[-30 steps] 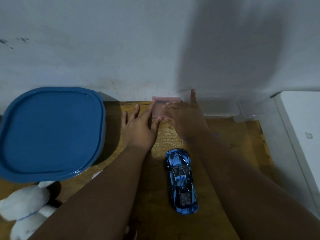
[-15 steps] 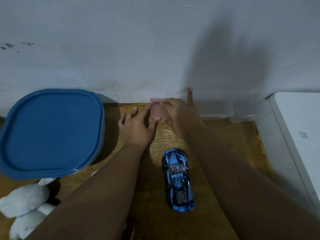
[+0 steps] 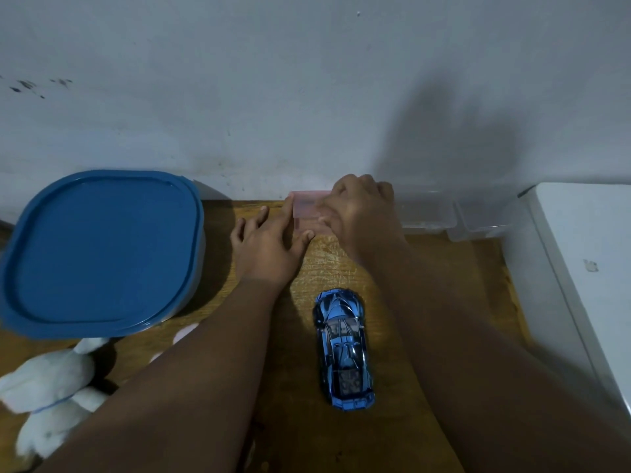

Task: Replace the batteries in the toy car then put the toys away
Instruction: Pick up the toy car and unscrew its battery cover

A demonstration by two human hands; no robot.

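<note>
On table (image 3: 461, 268), shiny blue toy car (image 3: 343, 349); right hand (image 3: 362, 216) grips pink box (image 3: 307, 206), left hand (image 3: 269, 247) flat

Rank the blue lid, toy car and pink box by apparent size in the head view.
1. blue lid
2. toy car
3. pink box, partly hidden under the right hand, so less sure.

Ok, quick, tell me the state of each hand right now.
Left hand: open, straight fingers braced against the pink box.
Right hand: closed, gripping the pink box.
</note>
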